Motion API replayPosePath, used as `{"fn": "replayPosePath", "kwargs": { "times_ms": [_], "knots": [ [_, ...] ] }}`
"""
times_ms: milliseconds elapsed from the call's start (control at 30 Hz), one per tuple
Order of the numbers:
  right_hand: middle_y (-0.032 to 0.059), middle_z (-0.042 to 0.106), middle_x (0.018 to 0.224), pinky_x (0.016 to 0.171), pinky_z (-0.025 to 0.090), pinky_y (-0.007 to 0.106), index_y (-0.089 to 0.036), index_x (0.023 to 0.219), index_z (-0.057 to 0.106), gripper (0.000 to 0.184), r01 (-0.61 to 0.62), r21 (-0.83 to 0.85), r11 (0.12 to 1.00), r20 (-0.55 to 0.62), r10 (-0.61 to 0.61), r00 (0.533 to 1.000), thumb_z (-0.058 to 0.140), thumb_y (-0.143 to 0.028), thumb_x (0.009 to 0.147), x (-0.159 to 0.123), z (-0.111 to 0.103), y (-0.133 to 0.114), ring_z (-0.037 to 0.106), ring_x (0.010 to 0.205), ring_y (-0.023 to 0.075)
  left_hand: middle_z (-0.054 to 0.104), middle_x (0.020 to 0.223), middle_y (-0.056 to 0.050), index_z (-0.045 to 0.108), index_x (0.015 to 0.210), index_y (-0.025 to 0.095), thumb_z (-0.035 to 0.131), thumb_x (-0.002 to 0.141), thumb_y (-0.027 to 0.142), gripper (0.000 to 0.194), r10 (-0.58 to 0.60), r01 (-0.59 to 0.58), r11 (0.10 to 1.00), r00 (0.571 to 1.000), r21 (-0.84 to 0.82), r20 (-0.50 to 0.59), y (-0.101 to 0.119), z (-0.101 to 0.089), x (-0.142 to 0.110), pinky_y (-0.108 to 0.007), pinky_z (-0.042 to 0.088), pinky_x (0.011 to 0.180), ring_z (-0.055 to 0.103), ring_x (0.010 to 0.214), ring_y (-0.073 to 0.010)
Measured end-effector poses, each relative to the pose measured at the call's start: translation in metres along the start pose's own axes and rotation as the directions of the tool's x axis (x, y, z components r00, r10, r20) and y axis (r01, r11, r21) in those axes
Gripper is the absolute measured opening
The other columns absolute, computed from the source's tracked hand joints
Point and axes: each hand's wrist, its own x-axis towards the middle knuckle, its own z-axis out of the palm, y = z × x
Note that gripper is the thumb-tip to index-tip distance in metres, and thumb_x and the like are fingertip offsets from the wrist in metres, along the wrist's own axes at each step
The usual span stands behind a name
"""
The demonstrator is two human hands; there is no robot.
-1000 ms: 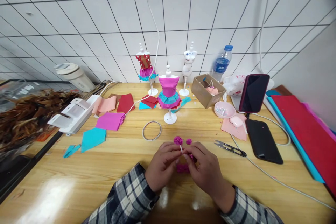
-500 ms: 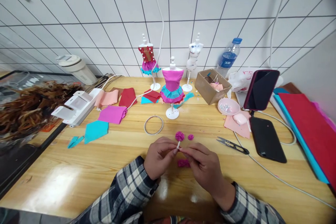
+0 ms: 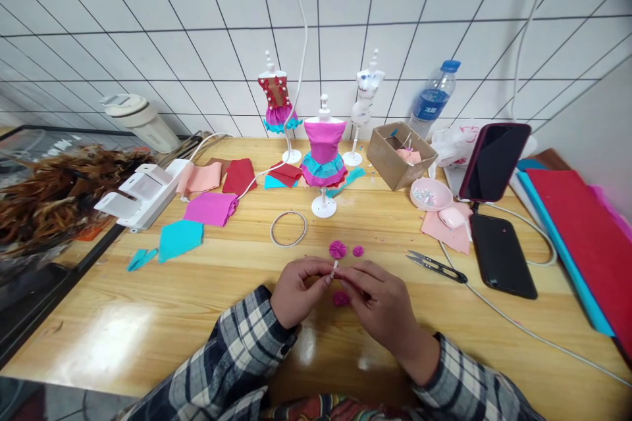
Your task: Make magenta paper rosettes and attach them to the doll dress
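My left hand (image 3: 299, 291) and my right hand (image 3: 381, 302) meet at the fingertips above the table's near middle. Pinched between them is a small white strip (image 3: 336, 264), its upper end sticking out; whether it is tape or paper I cannot tell. Just beyond the fingers lie a pleated magenta rosette (image 3: 338, 249) and a smaller magenta rosette (image 3: 358, 250). Another magenta fabric piece (image 3: 340, 298) rests beneath my hands, partly hidden by the right fingers. Farther back stands a miniature dress form (image 3: 324, 151) in a magenta top and a ruffled turquoise-and-magenta skirt.
Thread snips (image 3: 437, 266) and a black phone (image 3: 501, 255) lie to the right, near a pink bead bowl (image 3: 431, 194) and a cardboard box (image 3: 399, 156). A metal ring (image 3: 288, 229) lies left of centre. Turquoise cloth (image 3: 180, 241) and a white power strip (image 3: 148, 197) are farther left.
The white strip has turned and less of it shows between my fingertips. My right fingers have closed in toward the left ones. The camera view has shifted slightly.
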Motion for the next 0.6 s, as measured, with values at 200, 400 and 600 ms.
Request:
{"fn": "replayPosePath", "kwargs": {
  "times_ms": [200,400,600],
  "knots": [
    [0.0041,0.071,0.098,0.079,0.054,0.028,-0.025,0.106,0.067,0.022,-0.055,0.08,0.995,-0.01,0.056,0.998,0.055,-0.018,0.089,0.0026,-0.0007,-0.0004,0.066,0.089,0.0159,0.076,0.091,-0.01,0.075,0.089,0.015,0.059,0.082,0.025,0.019,0.035,-0.035,0.999,0.999,-0.008,0.009,-0.0011,0.0016,-0.0008,-0.032,0.053,0.08,0.069,0.085,-0.0205],
    [0.0046,0.071,0.096,0.079,0.054,0.029,-0.024,0.105,0.068,0.022,-0.036,0.058,0.998,-0.004,0.037,0.999,0.055,-0.019,0.089,0.0015,0.0,0.0,0.067,0.086,0.0162,0.076,0.084,-0.009,0.075,0.082,0.016,0.061,0.085,0.032,0.022,0.03,-0.029,0.997,1.0,0.07,-0.004,0.0001,0.0019,0.0002,-0.03,0.054,0.074,0.07,0.078,-0.0189],
    [0.0055,0.072,0.096,0.078,0.054,0.029,-0.023,0.108,0.068,0.023,-0.014,0.008,1.0,0.006,0.013,1.0,0.054,-0.02,0.09,0.0001,-0.0009,-0.0005,0.067,0.085,0.0162,0.076,0.085,-0.009,0.076,0.083,0.016,0.061,0.085,0.031,0.021,0.045,-0.044,0.997,0.999,0.07,-0.009,-0.0027,0.0024,0.0001,-0.029,0.054,0.074,0.07,0.078,-0.0188]
  ]
}}
